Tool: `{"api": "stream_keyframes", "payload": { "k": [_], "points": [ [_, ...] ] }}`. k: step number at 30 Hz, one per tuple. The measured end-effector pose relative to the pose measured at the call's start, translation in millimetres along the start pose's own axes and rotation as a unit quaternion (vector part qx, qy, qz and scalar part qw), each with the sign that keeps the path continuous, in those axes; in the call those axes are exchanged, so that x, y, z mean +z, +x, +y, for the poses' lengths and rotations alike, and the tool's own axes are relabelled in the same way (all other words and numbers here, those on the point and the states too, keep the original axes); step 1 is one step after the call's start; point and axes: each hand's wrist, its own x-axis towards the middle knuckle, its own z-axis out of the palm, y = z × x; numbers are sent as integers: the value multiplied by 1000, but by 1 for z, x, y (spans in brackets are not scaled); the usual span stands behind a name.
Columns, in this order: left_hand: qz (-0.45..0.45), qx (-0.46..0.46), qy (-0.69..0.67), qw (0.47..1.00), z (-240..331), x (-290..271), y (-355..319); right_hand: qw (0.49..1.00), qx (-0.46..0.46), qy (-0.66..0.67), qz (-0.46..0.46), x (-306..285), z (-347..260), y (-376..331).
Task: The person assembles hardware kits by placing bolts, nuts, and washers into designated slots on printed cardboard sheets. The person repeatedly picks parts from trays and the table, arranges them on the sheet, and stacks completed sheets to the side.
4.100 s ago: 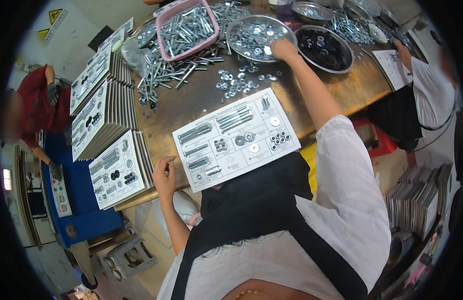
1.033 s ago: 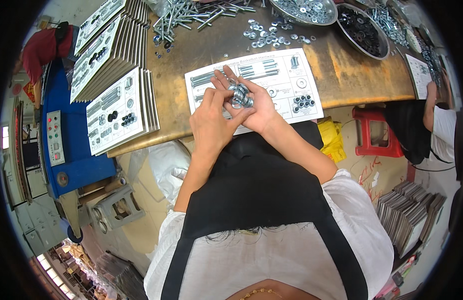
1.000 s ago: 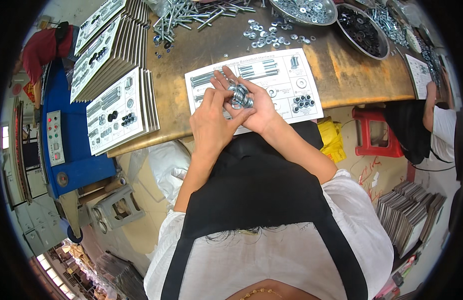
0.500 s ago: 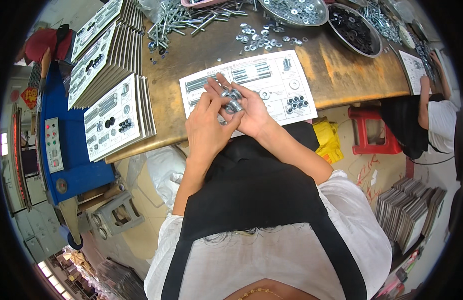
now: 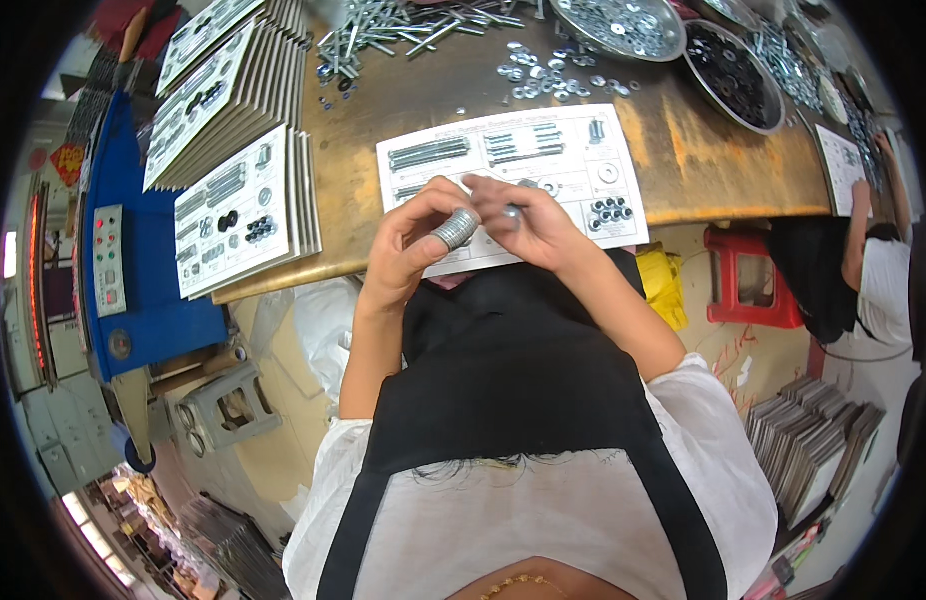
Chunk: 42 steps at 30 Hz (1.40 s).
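My left hand (image 5: 393,255) is closed around a neat stack of silver washers (image 5: 455,229), pinched between thumb and fingers. Just beside it, my right hand (image 5: 538,232) has its fingers curled, the tips smeared by motion. A small silver washer (image 5: 511,212) shows within the right hand's curl; whether more lie behind it is hidden. Both hands are over a white printed card (image 5: 573,168) with pictures of bolts, washers and nuts, lying at the table's near edge. Loose washers (image 5: 553,78) are scattered on the worn wooden table beyond the card.
Stacked printed cards (image 5: 233,225) stand at left. Long bolts (image 5: 383,30) are heaped at the back. A metal bowl of silver washers (image 5: 623,30) and one of black parts (image 5: 728,80) sit back right. A co-worker (image 5: 873,260) works at right, near a red stool (image 5: 748,285).
The washers that lay loose in my cupped right palm are now mostly a straight stack in my left hand. My hands have moved apart, and the right fingers have curled in.
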Motion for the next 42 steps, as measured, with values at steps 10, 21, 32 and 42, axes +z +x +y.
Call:
{"api": "stream_keyframes", "payload": {
  "k": [10,21,32,42],
  "points": [
    [-136,9,167,976,-10,-20,-1,827,185,-517,116,76,-10,-35],
    [-244,-50,202,947,36,-27,7,814,209,-536,86,92,-2,-22],
    [-84,30,220,971,26,-25,1,799,73,-569,181,100,6,-25],
    [44,275,445,851,16,-13,4,776,-61,-583,234,93,7,-26]
  ]
}}
